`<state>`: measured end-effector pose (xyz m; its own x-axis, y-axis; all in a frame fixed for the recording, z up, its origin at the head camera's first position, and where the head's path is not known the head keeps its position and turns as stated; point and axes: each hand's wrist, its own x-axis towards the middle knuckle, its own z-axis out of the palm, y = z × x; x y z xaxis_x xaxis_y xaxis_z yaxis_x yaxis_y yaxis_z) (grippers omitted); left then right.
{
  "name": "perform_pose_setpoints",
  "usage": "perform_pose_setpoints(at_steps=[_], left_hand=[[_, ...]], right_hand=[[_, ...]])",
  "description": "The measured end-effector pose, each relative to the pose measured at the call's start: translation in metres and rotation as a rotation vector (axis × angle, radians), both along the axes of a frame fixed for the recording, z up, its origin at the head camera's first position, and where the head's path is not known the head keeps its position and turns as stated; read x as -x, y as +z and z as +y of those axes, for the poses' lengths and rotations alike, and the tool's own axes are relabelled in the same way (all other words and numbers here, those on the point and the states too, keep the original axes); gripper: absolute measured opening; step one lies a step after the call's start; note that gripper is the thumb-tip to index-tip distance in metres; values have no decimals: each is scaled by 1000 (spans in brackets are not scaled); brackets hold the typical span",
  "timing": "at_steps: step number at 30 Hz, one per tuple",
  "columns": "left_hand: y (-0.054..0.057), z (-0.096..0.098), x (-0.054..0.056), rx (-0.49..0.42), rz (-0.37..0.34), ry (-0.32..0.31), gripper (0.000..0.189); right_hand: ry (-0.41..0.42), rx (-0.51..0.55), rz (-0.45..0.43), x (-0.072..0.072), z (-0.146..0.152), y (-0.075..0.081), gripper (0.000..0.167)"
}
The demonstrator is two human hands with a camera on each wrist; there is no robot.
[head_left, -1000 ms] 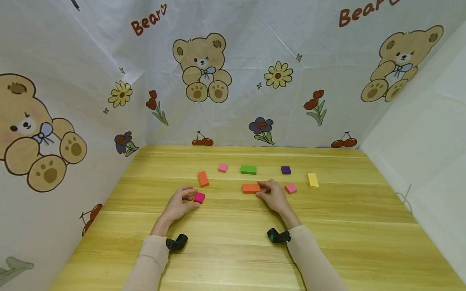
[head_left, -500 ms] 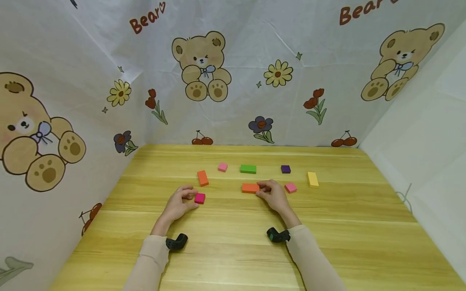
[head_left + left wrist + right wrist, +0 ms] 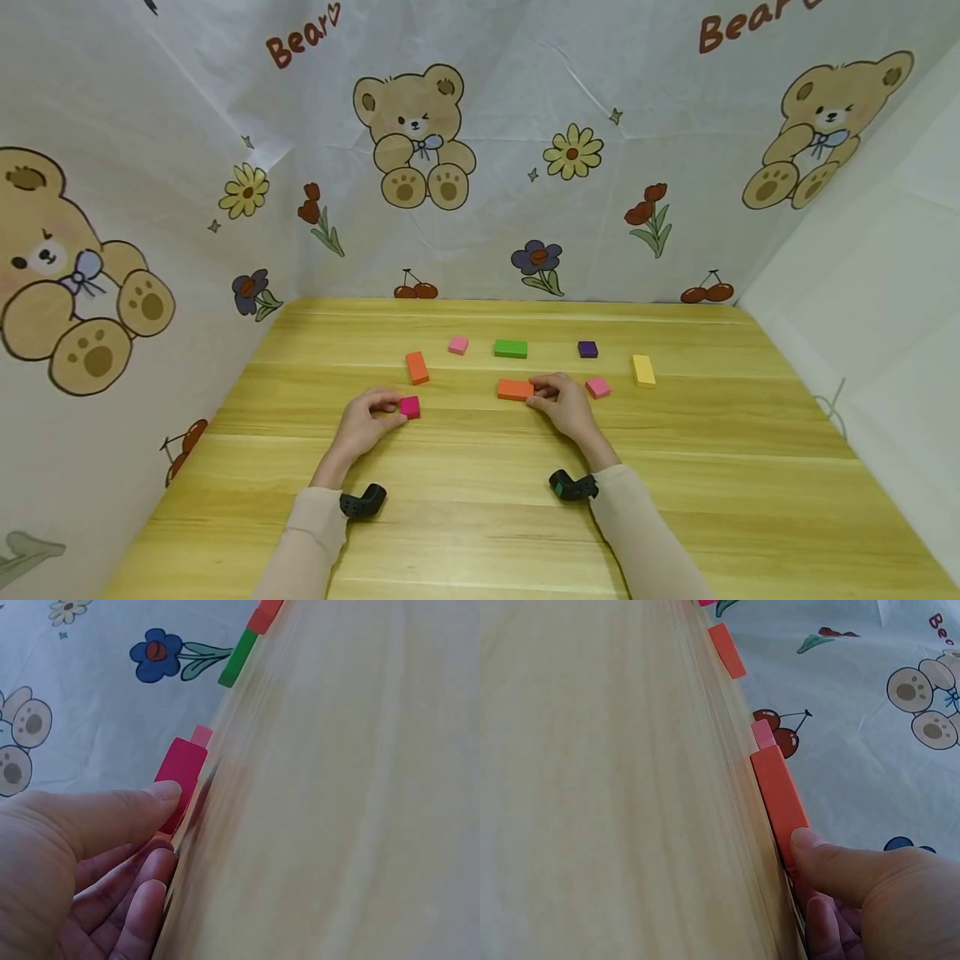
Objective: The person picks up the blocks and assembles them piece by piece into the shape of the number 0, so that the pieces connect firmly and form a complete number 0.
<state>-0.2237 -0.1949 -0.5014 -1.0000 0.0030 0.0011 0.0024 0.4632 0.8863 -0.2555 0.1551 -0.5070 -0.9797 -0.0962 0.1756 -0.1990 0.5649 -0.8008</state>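
My left hand pinches a small magenta block between thumb and fingers, on the left part of the wooden table. In the left wrist view the thumb lies on the near face of that block; the fingers behind it are partly hidden. To the right, my right hand grips the right end of an orange rectangular block. Up close in the right wrist view, the thumb presses the near side of this orange block. A gap of bare wood separates the two held blocks.
Behind the hands lie a second orange block, a pink block, a green block, a purple block and a yellow block. Another pink block sits just right of my right hand. A bear-printed cloth hangs behind.
My left thumb and fingers have closed on the magenta block, which has shifted and turned slightly. The right hand keeps its grip on the orange block, nearly still.
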Motion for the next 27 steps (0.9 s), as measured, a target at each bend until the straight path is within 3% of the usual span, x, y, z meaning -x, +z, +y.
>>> perform_pose_setpoints(at_steps=[7, 13, 27], left_hand=[[3, 7, -8, -109, -45, 51, 35], [14, 18, -17, -167, -41, 80, 34], [24, 45, -53, -175, -4, -1, 29]], right_hand=[[6, 33, 17, -5, 1, 2, 31], [10, 38, 9, -14, 5, 5, 30], [82, 50, -40, -57, 10, 22, 26]])
